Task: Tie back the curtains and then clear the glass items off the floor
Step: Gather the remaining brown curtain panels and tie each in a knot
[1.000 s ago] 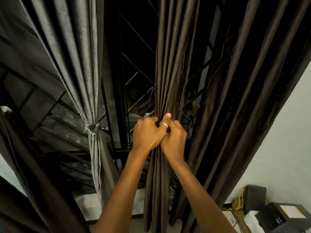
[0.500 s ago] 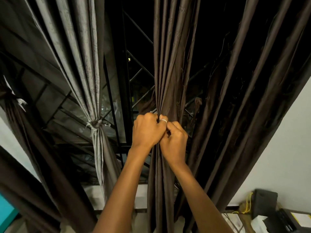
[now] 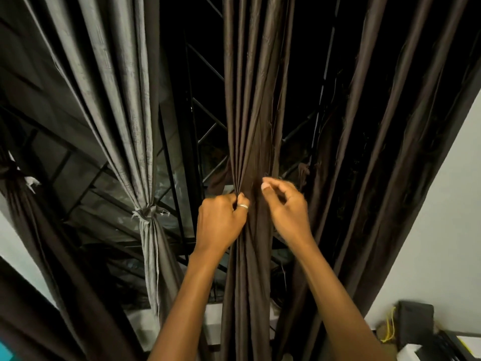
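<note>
Head view, starting at the left edge: a dark curtain [image 3: 23,204] hangs bunched and cinched by a tie with a pale scrap at its knot. Next to it a grey curtain [image 3: 122,100] is drawn in at a knot [image 3: 147,213], its tail falling straight below. Between the grey cloth and the middle curtain a strip of black window grille [image 3: 197,121] stands uncovered, the widest open gap near the hands. The left hand [image 3: 221,225], a ring [image 3: 243,206] on one finger, has its fingers curled tight round the left side of the gathered brown curtain [image 3: 247,100], bunching the folds at mid-height. The right hand [image 3: 286,207] sits just beside it, a narrow band of cloth showing between the two; its thumb tip lies against the curtain and its fingers are half curled. Blur hides whether they pinch anything. Further right a loose brown curtain [image 3: 390,126] spreads its folds out to the white wall [image 3: 442,243]. Low in the right corner a black box [image 3: 416,324] and a yellow cable [image 3: 389,327] crowd the wall's foot.
</note>
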Demonstrator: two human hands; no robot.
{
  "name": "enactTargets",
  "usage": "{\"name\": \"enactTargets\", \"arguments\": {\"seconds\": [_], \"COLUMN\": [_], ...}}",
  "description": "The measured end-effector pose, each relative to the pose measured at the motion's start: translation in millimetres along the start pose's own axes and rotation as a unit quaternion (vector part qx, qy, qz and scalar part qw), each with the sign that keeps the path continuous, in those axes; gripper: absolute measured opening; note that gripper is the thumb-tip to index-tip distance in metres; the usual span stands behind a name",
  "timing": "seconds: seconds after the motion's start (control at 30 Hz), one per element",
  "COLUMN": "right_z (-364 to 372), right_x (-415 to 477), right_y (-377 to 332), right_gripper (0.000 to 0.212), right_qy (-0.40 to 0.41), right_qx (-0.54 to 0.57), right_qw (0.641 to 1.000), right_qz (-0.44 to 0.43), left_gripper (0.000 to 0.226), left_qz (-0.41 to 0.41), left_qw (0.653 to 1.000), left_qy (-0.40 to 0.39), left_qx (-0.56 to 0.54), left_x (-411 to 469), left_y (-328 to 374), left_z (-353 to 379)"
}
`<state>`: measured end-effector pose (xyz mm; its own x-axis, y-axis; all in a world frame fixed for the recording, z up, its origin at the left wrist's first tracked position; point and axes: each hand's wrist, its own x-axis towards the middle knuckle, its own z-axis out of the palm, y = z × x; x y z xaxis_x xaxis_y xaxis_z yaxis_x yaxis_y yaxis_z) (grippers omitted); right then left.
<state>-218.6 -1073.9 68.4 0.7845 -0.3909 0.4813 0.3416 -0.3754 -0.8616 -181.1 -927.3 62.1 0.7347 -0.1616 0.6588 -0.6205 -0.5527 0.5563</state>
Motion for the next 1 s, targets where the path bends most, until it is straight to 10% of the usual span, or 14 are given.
{"name": "enactTargets", "arguments": {"seconds": [0.13, 0.33, 0.53, 0.87, 1.0], "right_z": [-5, -21, -9, 10, 14], "right_x": [43, 97, 114, 106, 100], "right_y": [-16, -20, -20, -12, -16], "right_gripper": [0.04, 0.087, 0.111, 0.078, 0.044], "right_qy": [0.053, -0.2, -0.303, -0.282, -0.218], "right_qx": [-0.001, 0.281, 0.319, 0.263, 0.219], "right_qw": [0.999, 0.934, 0.883, 0.911, 0.945], "right_qz": [-0.007, 0.091, 0.162, 0.144, 0.11], "left_gripper": [0.049, 0.051, 0.058, 0.05, 0.007], "left_qz": [0.031, 0.008, -0.049, -0.119, -0.134], "left_qw": [0.998, 0.977, 0.947, 0.94, 0.938], "left_qy": [-0.007, -0.053, -0.094, -0.104, -0.129], "left_qx": [-0.053, -0.206, -0.304, -0.302, -0.294], "left_x": [-1, -2, 2, 14, 21], "left_y": [0, -5, -24, -44, -27], "left_z": [-3, -21, -34, -47, -48]}}
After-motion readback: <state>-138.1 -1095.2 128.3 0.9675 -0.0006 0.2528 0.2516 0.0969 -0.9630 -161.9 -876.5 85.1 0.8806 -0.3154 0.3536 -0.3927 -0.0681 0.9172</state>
